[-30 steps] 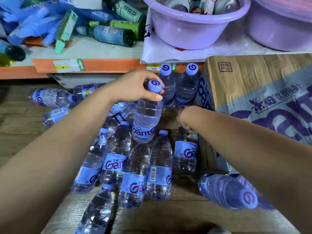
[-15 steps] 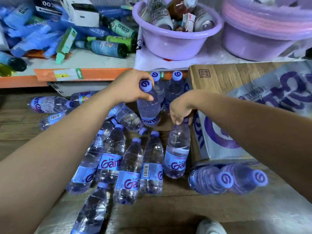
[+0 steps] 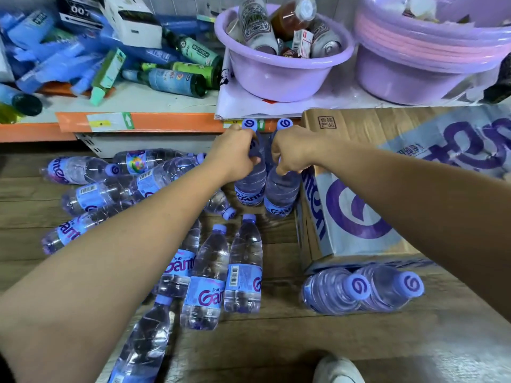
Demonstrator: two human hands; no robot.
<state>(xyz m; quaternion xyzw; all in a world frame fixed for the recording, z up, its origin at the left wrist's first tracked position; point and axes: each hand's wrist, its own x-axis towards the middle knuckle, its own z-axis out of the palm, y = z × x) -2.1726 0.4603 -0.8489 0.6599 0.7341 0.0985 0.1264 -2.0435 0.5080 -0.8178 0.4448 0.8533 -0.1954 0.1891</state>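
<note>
The left bottle (image 3: 249, 189) and right bottle (image 3: 281, 199) are clasped by the neck in the curled grips of left hand (image 3: 235, 157) and right hand (image 3: 293, 150), seemingly for standing upright against the box (image 3: 359, 217) right of the grips.

Left hand (image 3: 235, 154) carried its bottle (image 3: 249, 187) forward (now upright), and right hand (image 3: 293, 150) stood another bottle (image 3: 280, 199) beside it.
</note>
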